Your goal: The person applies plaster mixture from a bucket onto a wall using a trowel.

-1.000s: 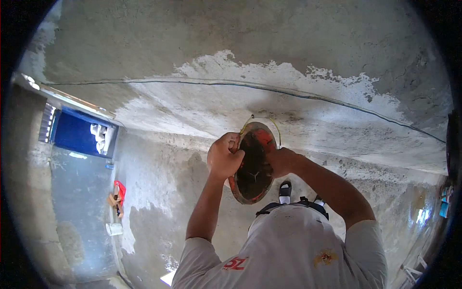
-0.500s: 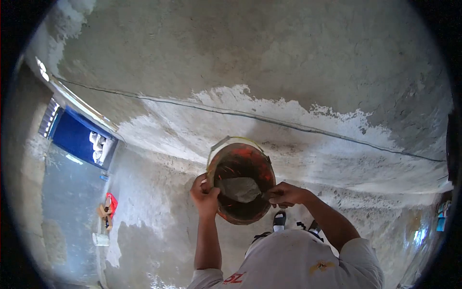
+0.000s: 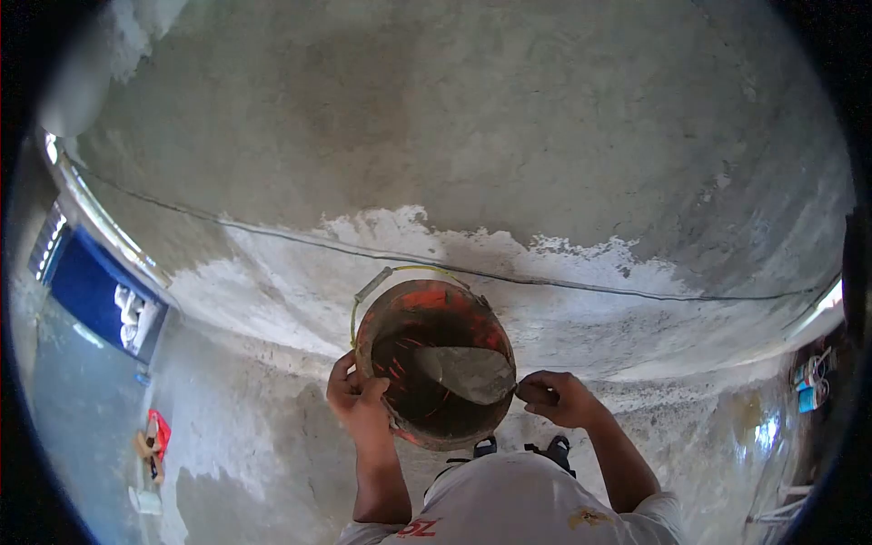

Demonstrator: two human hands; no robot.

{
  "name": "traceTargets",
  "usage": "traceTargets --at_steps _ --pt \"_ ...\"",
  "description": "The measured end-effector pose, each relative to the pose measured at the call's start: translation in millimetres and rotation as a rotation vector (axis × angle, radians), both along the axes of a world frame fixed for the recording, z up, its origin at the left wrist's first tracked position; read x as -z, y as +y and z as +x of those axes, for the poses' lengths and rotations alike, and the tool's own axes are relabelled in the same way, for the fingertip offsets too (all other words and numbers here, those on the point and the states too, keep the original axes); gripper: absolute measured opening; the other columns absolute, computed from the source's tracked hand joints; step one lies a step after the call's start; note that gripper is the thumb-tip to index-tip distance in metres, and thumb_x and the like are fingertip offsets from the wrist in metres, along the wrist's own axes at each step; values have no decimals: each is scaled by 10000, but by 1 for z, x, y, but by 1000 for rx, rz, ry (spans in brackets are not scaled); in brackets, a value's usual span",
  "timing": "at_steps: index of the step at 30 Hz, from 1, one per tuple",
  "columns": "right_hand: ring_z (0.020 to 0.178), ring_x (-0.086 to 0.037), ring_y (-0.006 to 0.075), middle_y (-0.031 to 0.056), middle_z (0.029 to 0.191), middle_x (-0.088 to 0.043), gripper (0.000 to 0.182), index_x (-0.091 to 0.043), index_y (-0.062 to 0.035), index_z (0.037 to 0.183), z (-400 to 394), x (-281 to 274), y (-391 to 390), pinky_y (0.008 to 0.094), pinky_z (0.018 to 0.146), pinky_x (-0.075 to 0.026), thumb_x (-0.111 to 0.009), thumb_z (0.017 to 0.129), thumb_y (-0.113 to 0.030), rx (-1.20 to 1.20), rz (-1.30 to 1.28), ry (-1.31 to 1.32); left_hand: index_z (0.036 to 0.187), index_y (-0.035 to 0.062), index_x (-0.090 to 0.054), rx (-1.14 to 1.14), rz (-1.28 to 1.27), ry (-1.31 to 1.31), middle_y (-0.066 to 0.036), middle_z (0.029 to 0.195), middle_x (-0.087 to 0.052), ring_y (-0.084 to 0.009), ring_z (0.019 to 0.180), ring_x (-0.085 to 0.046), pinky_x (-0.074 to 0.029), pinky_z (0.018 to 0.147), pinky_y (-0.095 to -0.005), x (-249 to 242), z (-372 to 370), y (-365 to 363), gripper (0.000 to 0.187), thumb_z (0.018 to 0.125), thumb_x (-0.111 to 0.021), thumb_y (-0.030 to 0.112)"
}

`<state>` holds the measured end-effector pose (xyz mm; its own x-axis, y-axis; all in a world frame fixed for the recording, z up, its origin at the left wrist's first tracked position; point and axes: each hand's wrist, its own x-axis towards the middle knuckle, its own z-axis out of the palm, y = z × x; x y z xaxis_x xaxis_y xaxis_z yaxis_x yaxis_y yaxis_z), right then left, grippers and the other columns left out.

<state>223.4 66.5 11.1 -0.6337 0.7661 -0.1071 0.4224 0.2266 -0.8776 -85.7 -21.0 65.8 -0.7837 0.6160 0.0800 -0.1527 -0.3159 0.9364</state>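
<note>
My left hand point(image 3: 361, 398) is closed on the left rim of a worn, orange-stained bucket point(image 3: 427, 298), the thumb lying over the edge. The bucket is held up in front of my body, mouth toward me. Inside it lies the grey, coated blade of a trowel point(image 3: 474, 374), close to the right inner wall. At the right rim my right hand point(image 3: 563, 400) is closed around the trowel's handle, which the fingers mostly hide. A wire bail with a grey grip point(image 3: 373, 284) stands up past the bucket's far left rim. How much material is inside is too dark to tell.
A wall point(image 3: 509, 118) with damp grey plaster above a whitish band faces me, crossed by a cable point(image 3: 400, 255). To the left are a blue door panel point(image 3: 95, 282) and a red item point(image 3: 159, 434) on the floor. Blue-and-white items point(image 3: 811, 386) stand far right.
The bucket has moved slightly left and lower in view. The trowel blade has turned and shifted right, against the bucket's right side. My view has swung a little right.
</note>
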Motion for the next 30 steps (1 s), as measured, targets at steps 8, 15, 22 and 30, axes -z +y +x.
traceTargets --at_steps 8,15,22,30 --pt "973 -711 273 169 1074 -718 393 -658 -22 1162 15 21 -29 380 851 -568 -817 819 -131 201 49 102 1180 -142 -540 9 41 -10 -198 940 -725 -204 784 -707 -542 746 -290 -14 10 5 548 634 -561 -111" --pt "908 -721 277 163 1028 -727 411 -661 -21 1121 15 14 -22 381 809 -574 -855 778 -138 268 175 57 1202 -150 -520 12 59 -47 -192 941 -720 -196 808 -698 -527 758 -268 -21 11 2 559 646 -566 -113" --pt "916 -719 347 179 1028 -724 406 -647 -47 1172 10 6 -6 402 800 -575 -806 808 -134 203 242 -6 1193 -140 -508 -44 38 -91 -196 948 -722 -199 819 -701 -527 752 -263 -15 5 -15 550 646 -564 -117" --pt "973 -702 379 193 1058 -714 358 -634 -51 1164 -21 -26 54 423 825 -560 -768 851 -162 82 364 12 1196 -121 -511 -203 86 -111 -202 947 -719 -208 794 -707 -549 731 -281 -3 -11 -36 549 648 -550 -127"
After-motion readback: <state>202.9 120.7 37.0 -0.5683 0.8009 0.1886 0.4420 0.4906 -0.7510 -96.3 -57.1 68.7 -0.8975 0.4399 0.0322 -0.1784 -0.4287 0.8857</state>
